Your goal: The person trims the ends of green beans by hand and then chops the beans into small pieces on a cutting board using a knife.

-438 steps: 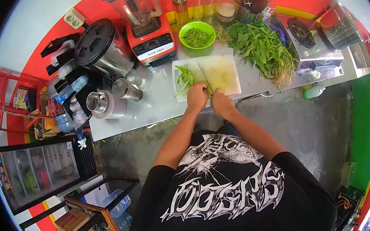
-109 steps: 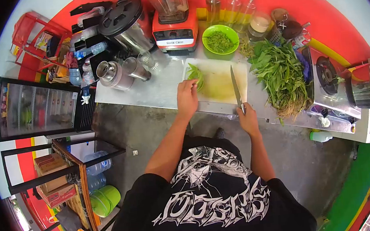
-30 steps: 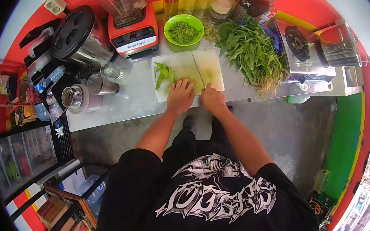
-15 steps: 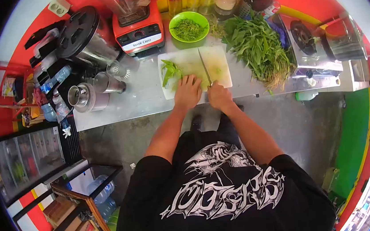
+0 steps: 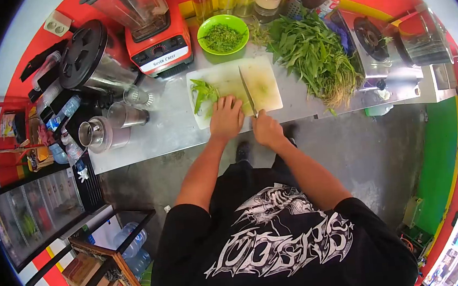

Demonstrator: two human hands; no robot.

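Observation:
My right hand (image 5: 267, 129) is closed around the handle of a kitchen knife (image 5: 246, 88), whose long blade points away from me across a white cutting board (image 5: 266, 77). On the board's left half lies my left hand (image 5: 227, 118), palm down with fingers stretched out. Its fingertips are beside a small bunch of green leaves (image 5: 202, 93); whether anything lies under them is hidden. Behind the board a bright green bowl (image 5: 227, 54) holds finely chopped greens (image 5: 222, 37). A big heap of leafy stems (image 5: 314, 52) with roots rests to the right of the board.
A red blender (image 5: 161, 53) stands at the back left of the metal table (image 5: 167, 129). Left of it are a large lidded steel pot (image 5: 88, 60) and metal cups (image 5: 119, 116). Bottles (image 5: 201, 2) and a jar (image 5: 269, 1) line the wall. A stove (image 5: 371, 41) sits right.
The whole view has shifted slightly, moving the table leftward in the picture. My right hand and the knife have drawn back a little toward me. My left hand stays by the leaves.

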